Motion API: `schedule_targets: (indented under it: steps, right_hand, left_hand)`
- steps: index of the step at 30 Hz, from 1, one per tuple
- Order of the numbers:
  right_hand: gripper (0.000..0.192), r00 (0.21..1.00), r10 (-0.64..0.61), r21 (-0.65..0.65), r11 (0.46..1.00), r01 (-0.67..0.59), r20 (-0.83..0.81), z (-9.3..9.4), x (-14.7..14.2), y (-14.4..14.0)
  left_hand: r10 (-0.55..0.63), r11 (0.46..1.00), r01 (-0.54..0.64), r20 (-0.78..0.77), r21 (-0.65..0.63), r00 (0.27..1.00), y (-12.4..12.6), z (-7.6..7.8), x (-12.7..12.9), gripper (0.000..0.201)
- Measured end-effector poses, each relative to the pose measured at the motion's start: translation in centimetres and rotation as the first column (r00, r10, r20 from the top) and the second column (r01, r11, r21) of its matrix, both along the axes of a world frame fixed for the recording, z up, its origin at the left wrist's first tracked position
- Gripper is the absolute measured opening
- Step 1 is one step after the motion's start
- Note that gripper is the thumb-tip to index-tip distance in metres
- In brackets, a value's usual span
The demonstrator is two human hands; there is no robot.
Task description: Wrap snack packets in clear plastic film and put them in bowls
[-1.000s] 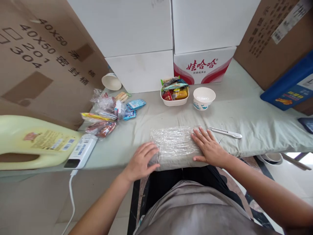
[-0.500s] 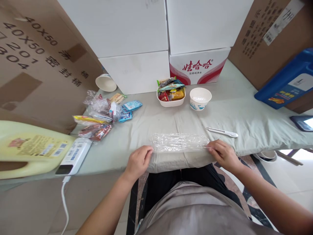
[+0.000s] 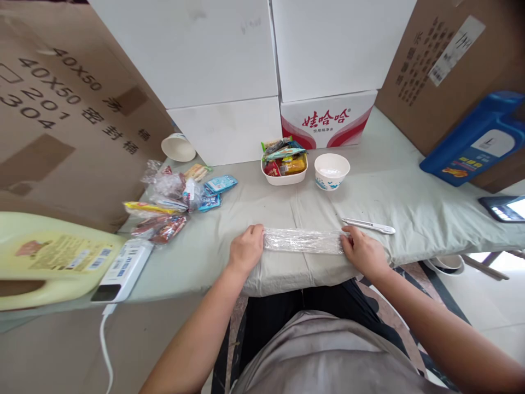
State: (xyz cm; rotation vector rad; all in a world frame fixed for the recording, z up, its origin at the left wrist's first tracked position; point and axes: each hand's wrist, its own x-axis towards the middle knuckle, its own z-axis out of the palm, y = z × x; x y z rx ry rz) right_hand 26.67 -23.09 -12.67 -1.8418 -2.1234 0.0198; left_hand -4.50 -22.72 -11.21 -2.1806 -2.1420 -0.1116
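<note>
A crinkled strip of clear plastic film (image 3: 302,241) lies stretched sideways near the table's front edge. At its left end is my left hand (image 3: 248,247), fingers closed on the film. My right hand (image 3: 362,250) pinches the right end, thumb and fingertips together. Just beyond my right hand lies a white utility knife (image 3: 369,225). Farther back stand a white paper bowl (image 3: 332,172) with a blue print and clear film inside, and a white tub (image 3: 284,178) heaped with small wrapped snacks.
Wrapped snacks (image 3: 168,200) are piled at the left, near a tipped paper bowl (image 3: 179,148). A yellow jug (image 3: 57,257) and a white power strip (image 3: 125,271) lie at front left. White boxes (image 3: 225,131) wall the back. A blue bottle (image 3: 471,139) and a phone (image 3: 502,208) are at right.
The film strip has become narrower and flatter. My left hand has moved slightly right and up, my right hand slightly left. The camera view has shifted a little.
</note>
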Motion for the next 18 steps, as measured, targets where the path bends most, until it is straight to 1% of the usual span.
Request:
schedule_targets:
  steps: [3, 5, 6, 8, 10, 11, 12, 13, 14, 15, 16, 17, 18]
  right_hand:
    - [0.029, 0.999, 0.009, 0.002, 1.000, -0.009, 0.038, -0.1, -0.1, 0.0]
    - [0.028, 0.998, 0.044, 0.052, 0.998, -0.046, 0.041, 0.1, 0.0, 0.0]
    - [0.028, 0.997, 0.074, 0.104, 0.992, -0.078, 0.033, 0.3, 0.1, -0.1]
    - [0.029, 0.990, 0.141, 0.241, 0.961, -0.139, 0.006, 1.0, 0.0, -0.3]
    - [0.030, 0.973, 0.229, 0.344, 0.915, -0.209, -0.017, 1.8, -0.6, -0.6]
    - [0.032, 0.957, 0.289, 0.358, 0.895, -0.266, -0.013, 2.1, -1.1, -0.7]
    - [0.035, 0.932, 0.362, 0.343, 0.875, -0.343, 0.009, 2.2, -1.8, -0.8]
    - [0.043, 0.895, 0.445, 0.300, 0.848, -0.436, 0.043, 2.2, -2.6, -0.8]
    - [0.052, 0.850, 0.521, 0.239, 0.817, -0.524, 0.080, 2.0, -3.3, -0.7]
    - [0.063, 0.807, 0.579, 0.168, 0.790, -0.590, 0.113, 1.7, -3.9, -0.6]
    - [0.072, 0.778, 0.614, 0.098, 0.773, -0.627, 0.135, 1.3, -4.4, -0.5]
    - [0.080, 0.767, 0.624, 0.037, 0.771, -0.635, 0.147, 0.9, -4.5, -0.4]
    - [0.085, 0.773, 0.616, -0.009, 0.783, -0.622, 0.154, 0.5, -4.3, -0.3]
  left_hand:
    - [0.011, 1.000, -0.012, -0.047, -0.027, 0.999, 0.3, 0.1, 0.2, 0.028]
    - [0.002, 1.000, -0.001, -0.050, 0.016, 0.999, 0.4, 0.4, 0.3, 0.025]
    - [-0.008, 0.998, 0.011, -0.043, 0.063, 0.999, 0.3, 0.6, 0.4, 0.023]
    - [-0.023, 0.978, 0.025, -0.012, 0.207, 1.000, 0.1, 1.3, 0.7, 0.020]
    - [-0.051, 0.932, 0.034, 0.040, 0.361, 0.998, -0.5, 1.8, 1.5, 0.021]
    - [-0.094, 0.908, 0.056, 0.071, 0.414, 0.993, -0.7, 2.0, 2.1, 0.021]
    - [-0.161, 0.892, 0.101, 0.101, 0.440, 0.982, -1.0, 2.0, 2.8, 0.021]
    - [-0.235, 0.885, 0.158, 0.128, 0.439, 0.964, -1.3, 1.8, 3.5, 0.021]
    - [-0.295, 0.885, 0.212, 0.148, 0.415, 0.944, -1.4, 1.5, 4.2, 0.022]
    - [-0.325, 0.892, 0.247, 0.158, 0.379, 0.932, -1.6, 1.1, 4.8, 0.023]
    - [-0.322, 0.905, 0.254, 0.158, 0.341, 0.934, -1.7, 0.6, 5.2, 0.024]
    - [-0.288, 0.922, 0.233, 0.148, 0.310, 0.946, -1.7, 0.1, 5.3, 0.025]
    - [-0.242, 0.937, 0.196, 0.135, 0.288, 0.961, -1.8, -0.4, 5.2, 0.028]
